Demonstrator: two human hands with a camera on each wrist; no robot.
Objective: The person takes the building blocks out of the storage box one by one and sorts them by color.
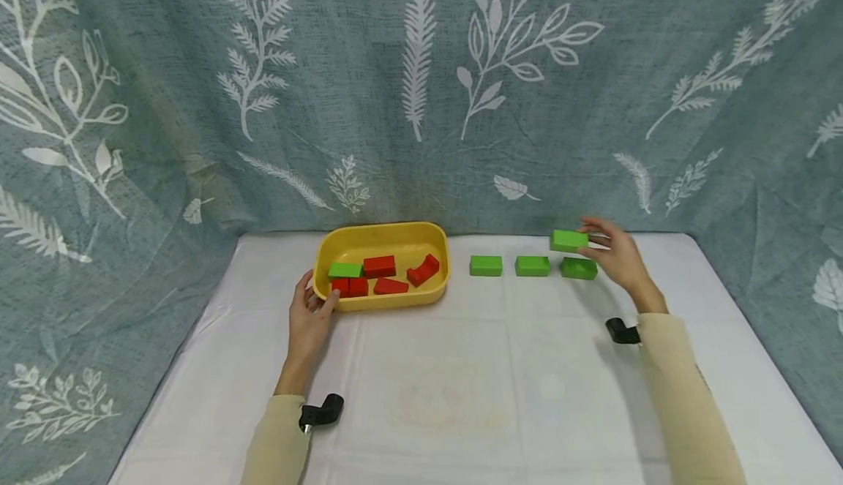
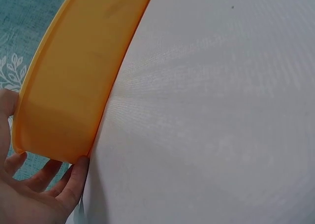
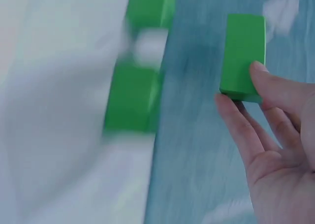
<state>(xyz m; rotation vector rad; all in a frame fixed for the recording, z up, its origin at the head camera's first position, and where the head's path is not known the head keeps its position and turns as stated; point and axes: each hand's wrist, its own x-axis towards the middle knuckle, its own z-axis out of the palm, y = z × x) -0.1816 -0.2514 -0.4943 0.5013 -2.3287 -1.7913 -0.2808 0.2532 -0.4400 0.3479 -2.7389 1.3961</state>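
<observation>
My right hand [image 1: 617, 257] pinches a green block [image 1: 569, 241] by its right end, between thumb and fingers. In the right wrist view the held block [image 3: 243, 56] hangs above the level of the row. Below it on the white cloth lie three green blocks: a left one [image 1: 486, 266], a middle one [image 1: 532, 266] and a right one [image 1: 578, 268], partly shaded. My left hand [image 1: 309, 322] grips the left end of a yellow tub [image 1: 395, 303], thumb over the rim and fingers round the outer wall [image 2: 74, 86].
Inside the tub lie a green block [image 1: 345, 271], a red block [image 1: 379, 266], a notched red piece [image 1: 424, 271], a flat red piece [image 1: 391, 287] and small red pieces [image 1: 358, 287] near my thumb. A teal patterned curtain [image 1: 369, 90] hangs behind the table's back edge.
</observation>
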